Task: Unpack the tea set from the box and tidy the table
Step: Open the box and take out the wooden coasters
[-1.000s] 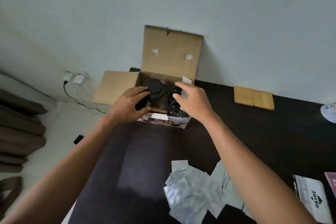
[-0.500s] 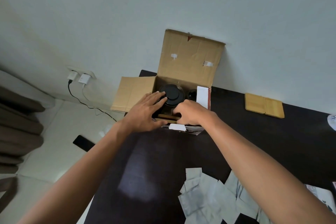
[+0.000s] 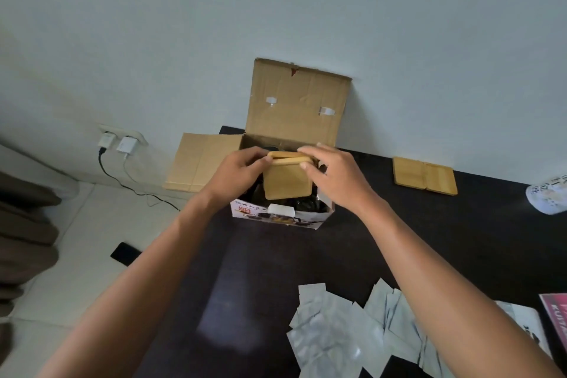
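Both forearms are bare, sleeveless, without watch or rings.

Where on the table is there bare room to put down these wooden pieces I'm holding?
Both hands hold the wooden pieces over the box. The dark table is bare between the box, the wooden coasters by the wall and the foil packets, and also in front of the box. The near right is crowded with packets.

Head-worn wide-angle view.
Looks forward and down across the dark desk toward the wall, close above both forearms.
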